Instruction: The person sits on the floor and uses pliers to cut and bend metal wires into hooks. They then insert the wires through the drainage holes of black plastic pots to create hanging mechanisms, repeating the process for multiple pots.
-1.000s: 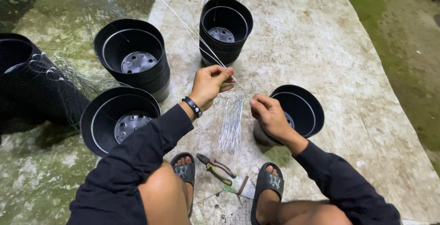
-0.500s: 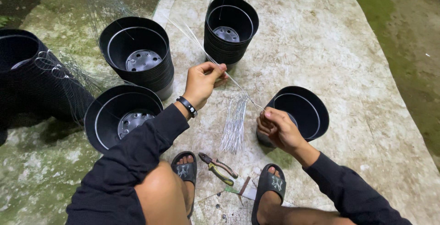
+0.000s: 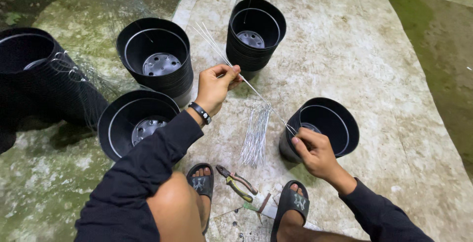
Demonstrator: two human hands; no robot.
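My left hand [image 3: 217,85] pinches a few long thin metal wires [image 3: 217,50] that run from the upper left down to the right. My right hand [image 3: 311,148] grips the lower end of those wires against the rim of a single black plastic pot [image 3: 331,123] at the right. A loose bundle of short wires [image 3: 256,136] lies on the concrete between my hands. I wear dark long sleeves and a black wristband [image 3: 200,112] on the left wrist.
Stacks of black plastic pots stand at the top centre [image 3: 256,32], the upper left [image 3: 156,59], the lower left [image 3: 134,126] and the far left [image 3: 29,69]. Pliers [image 3: 237,182] lie between my sandalled feet [image 3: 202,185]. Thin wire tangles lie by the left stacks.
My right hand has dropped from the middle to the rim of the right pot. My left hand still holds the wires up, now stretched between both hands.
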